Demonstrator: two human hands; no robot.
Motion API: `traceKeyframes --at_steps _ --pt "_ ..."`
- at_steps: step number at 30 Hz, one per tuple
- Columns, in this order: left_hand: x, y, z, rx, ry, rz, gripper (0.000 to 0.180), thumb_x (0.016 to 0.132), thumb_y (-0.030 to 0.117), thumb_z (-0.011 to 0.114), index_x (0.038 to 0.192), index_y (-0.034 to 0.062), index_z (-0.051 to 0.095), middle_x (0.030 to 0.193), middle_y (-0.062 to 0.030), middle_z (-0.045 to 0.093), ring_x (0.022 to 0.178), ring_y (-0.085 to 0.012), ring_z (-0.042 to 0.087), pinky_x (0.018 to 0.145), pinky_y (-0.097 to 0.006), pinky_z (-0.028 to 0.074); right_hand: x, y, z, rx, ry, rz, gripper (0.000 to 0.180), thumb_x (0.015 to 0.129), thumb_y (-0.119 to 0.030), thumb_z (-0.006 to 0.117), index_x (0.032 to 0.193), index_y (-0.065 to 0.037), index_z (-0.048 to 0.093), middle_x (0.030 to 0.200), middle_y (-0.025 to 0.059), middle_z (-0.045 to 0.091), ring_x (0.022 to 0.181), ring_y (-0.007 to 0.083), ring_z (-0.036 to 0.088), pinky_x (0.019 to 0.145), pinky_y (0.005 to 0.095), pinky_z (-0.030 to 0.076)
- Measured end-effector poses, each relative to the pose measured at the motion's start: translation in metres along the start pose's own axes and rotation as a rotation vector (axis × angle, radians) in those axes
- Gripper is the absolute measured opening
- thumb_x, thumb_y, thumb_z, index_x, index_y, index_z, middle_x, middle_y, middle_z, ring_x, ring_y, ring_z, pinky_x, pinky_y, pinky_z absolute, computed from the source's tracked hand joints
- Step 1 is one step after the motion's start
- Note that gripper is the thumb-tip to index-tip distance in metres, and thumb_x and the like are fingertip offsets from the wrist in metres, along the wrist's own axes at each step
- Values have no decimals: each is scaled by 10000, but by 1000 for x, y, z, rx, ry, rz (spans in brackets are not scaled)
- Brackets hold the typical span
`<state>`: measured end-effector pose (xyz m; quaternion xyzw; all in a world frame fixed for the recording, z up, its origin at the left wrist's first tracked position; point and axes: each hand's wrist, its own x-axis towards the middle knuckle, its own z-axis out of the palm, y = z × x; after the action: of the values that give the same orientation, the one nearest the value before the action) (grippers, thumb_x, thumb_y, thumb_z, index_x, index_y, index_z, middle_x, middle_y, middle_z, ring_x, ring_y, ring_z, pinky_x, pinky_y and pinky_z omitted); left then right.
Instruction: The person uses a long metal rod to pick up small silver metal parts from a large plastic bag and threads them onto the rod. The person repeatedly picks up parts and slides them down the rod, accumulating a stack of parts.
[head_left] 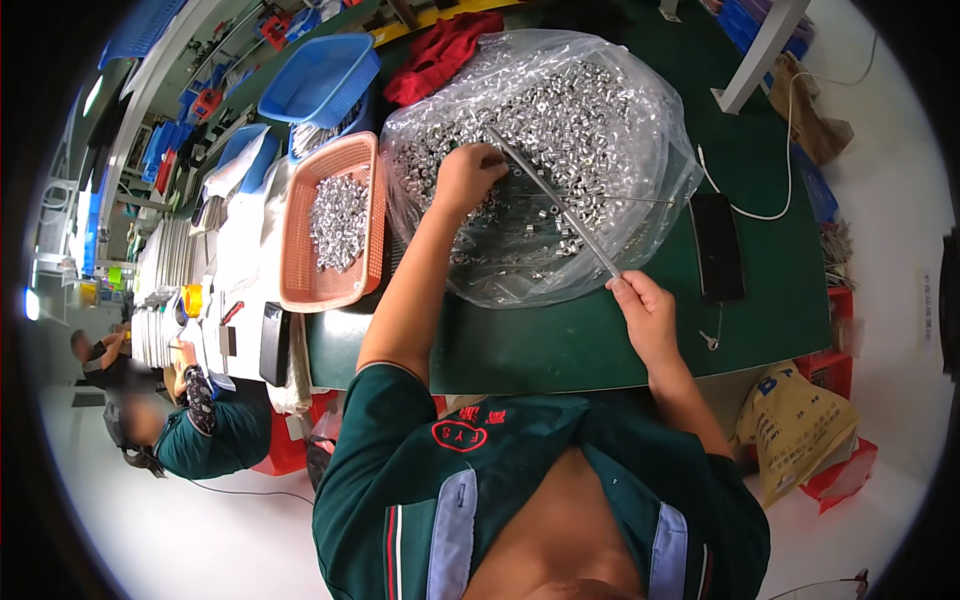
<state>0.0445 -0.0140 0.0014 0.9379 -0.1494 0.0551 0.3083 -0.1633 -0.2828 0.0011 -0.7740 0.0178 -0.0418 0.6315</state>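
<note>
My right hand [645, 312] is closed around the near end of a long, thin silver metal rod [572, 220]. The rod slants up and left across a clear plastic bag [520, 285] spread open and heaped with small silver metal sleeves [590, 110]. At the left part of the heap, my left hand [468, 178] has its fingers curled together close to the pieces. Whatever lies between those fingertips is hidden. A second, thinner rod [640, 200] lies across the bag, its tip toward the right.
Left of the bag stands an orange basket [372, 215] holding similar pieces, with a blue basket [320, 80] behind it. Red cloth [440, 55] lies at the back. A black phone [717, 248] and white cable [790, 150] are at right. Another person [220, 430] sits at far left.
</note>
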Motion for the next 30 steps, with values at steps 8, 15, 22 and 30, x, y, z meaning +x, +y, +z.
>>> traceKeyframes --at_steps 8,15,22,30 --pt "-31 10 -33 -1452 -90 -61 195 828 63 710 1003 13 640 922 -83 675 818 -159 626 761 -290 494 -1 -1 3 -9 10 -55 123 901 -95 629 892 27 625 595 2 479 564 36 411 498 228 339" --pt "-38 -5 -44 -1551 -72 18 179 830 60 706 996 23 647 898 -56 662 814 -146 603 755 -275 476 -2 -5 4 -58 -42 -97 103 890 -82 633 878 19 623 595 24 502 545 53 441 494 238 361" --pt "-43 -5 -65 -1207 -90 -48 187 838 89 706 997 12 643 871 -48 641 765 -125 574 711 -269 466 -3 0 4 -127 -51 -140 110 891 -109 631 861 -4 622 607 65 530 515 108 483 495 264 384" --pt "-40 22 -80 -1117 -125 -128 174 855 156 701 886 12 608 762 -31 593 669 -112 535 616 -251 427 -4 1 3 -142 -33 -191 128 902 -132 625 881 -6 625 619 69 543 532 119 507 509 270 397"
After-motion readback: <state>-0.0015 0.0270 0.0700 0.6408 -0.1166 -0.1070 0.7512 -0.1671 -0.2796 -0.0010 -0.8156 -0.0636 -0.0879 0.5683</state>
